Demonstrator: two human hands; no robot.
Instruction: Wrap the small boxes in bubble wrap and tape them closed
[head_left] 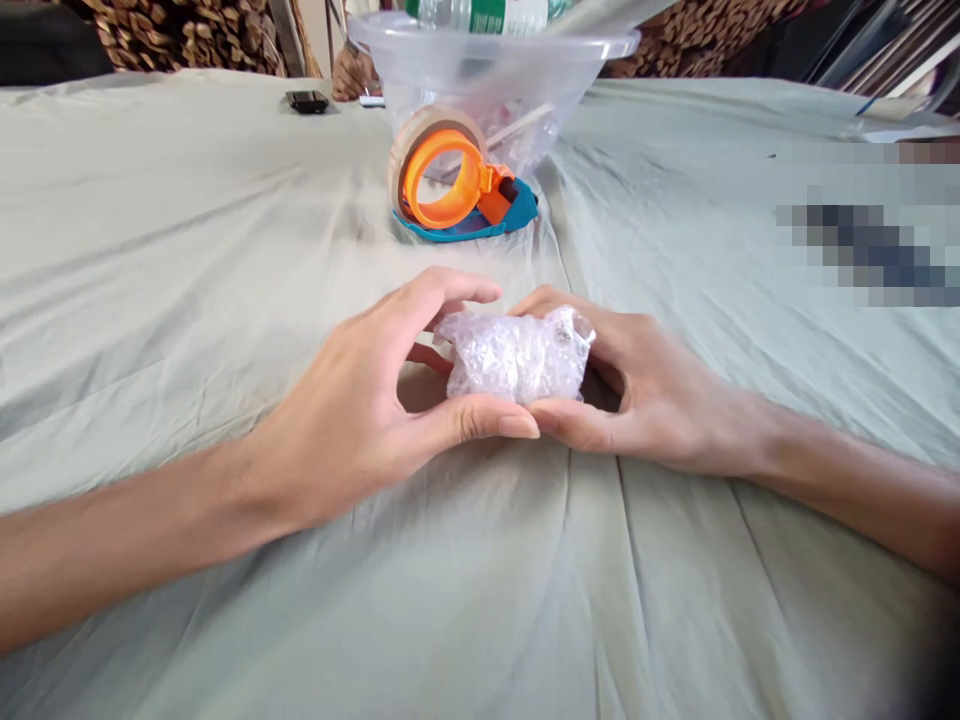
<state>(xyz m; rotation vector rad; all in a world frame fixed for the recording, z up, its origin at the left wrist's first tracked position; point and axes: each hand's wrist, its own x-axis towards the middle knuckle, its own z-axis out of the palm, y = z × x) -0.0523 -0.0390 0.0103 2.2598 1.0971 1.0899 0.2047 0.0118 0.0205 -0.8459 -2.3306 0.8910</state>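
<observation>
A small bundle wrapped in clear bubble wrap rests on the pale green cloth in the middle of the view. My left hand curls round its left side, thumb in front and fingers behind. My right hand cups its right side the same way, and the two thumbs meet at the front. What the wrap holds is hidden.
Just beyond the hands lies an orange and blue tape dispenser with a roll of tape. Behind it stands a clear plastic bowl. A dark phone lies at the back left. Papers sit at the far right.
</observation>
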